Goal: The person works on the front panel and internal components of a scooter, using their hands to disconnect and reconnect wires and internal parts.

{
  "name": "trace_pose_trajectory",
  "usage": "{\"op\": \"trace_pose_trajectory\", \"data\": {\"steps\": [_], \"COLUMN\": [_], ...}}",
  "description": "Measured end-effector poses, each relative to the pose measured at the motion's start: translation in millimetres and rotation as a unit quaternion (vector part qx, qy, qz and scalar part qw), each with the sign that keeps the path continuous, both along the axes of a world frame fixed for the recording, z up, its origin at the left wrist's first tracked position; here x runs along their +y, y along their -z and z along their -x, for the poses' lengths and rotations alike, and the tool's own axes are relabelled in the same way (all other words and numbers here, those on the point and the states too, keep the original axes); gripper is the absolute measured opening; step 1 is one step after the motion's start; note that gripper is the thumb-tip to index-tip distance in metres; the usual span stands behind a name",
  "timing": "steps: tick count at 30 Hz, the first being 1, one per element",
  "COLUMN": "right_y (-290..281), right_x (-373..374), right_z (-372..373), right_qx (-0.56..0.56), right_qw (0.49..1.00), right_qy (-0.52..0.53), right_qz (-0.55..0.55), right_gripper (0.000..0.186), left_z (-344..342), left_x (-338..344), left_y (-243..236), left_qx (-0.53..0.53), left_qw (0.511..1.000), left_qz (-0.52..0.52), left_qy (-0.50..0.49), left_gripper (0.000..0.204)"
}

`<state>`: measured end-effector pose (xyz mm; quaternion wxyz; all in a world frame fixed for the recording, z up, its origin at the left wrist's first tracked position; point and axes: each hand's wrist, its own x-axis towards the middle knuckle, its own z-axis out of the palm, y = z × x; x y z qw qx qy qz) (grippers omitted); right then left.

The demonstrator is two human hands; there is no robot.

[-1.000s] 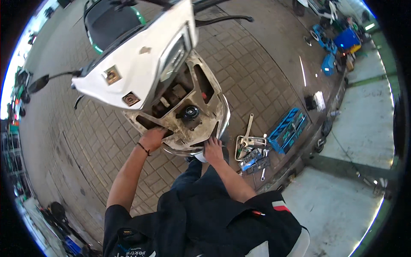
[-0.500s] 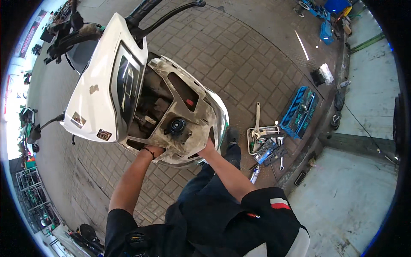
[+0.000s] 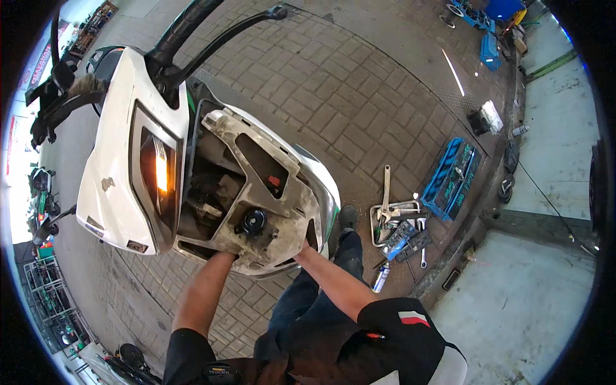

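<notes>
A white scooter point(image 3: 106, 173) stands before me with its front cover off, baring a dusty beige inner panel point(image 3: 289, 215). In the panel's middle sits a round black horn-like part point(image 3: 253, 222). My left hand point(image 3: 224, 258) reaches under the panel's lower left edge, and its fingers are hidden there. At the panel's right side opening, my right hand point(image 3: 304, 252) goes in behind the edge, its fingers also out of sight. What either hand touches inside cannot be seen. An orange lamp point(image 3: 161, 168) glows in the scooter's headlight unit.
To the right, a metal tray point(image 3: 377, 236) holds an adjustable wrench point(image 3: 385, 192) and other tools. A blue toolbox point(image 3: 449, 179) lies beyond it. Near my leg are a spray can point(image 3: 381, 277) and a spanner point(image 3: 423, 258). A pale wall point(image 3: 520, 289) bounds the right side.
The scooter's front and handlebar have shifted left in view. The orange lamp, dark before, is now lit. My left hand is hidden deeper under the panel.
</notes>
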<state>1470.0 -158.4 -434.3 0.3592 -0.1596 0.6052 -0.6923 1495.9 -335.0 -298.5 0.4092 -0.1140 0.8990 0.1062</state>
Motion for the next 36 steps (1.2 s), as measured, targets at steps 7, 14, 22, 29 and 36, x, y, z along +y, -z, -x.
{"op": "trace_pose_trajectory", "data": {"steps": [7, 14, 22, 29, 36], "right_y": [-3.3, -4.3, -1.9, -3.6, -2.6], "right_x": [3.2, 2.7, -7.1, -11.5, -11.1], "right_z": [3.4, 16.2, 18.3, 10.2, 7.6], "right_qx": [0.023, 0.045, 0.056, 0.052, 0.056], "right_qw": [0.999, 0.998, 0.996, 0.995, 0.994], "right_qy": [-0.028, -0.036, -0.052, -0.07, -0.082], "right_qz": [-0.025, -0.037, -0.046, -0.047, -0.053], "right_gripper": [0.042, 0.043, 0.044, 0.045, 0.046], "left_z": [-5.2, -2.9, -1.7, -2.0, -3.8], "left_x": [-1.5, -3.5, -3.6, -3.3, -0.6], "left_y": [4.6, 6.5, 16.0, 17.4, 21.1], "left_qx": [0.009, 0.016, 0.026, 0.027, 0.034], "left_qw": [1.0, 1.0, 1.0, 0.999, 0.999], "left_qz": [-0.001, 0.008, 0.014, 0.017, 0.01], "left_qy": [-0.008, -0.001, -0.003, -0.011, -0.013], "left_gripper": [0.041, 0.041, 0.041, 0.042, 0.042]}}
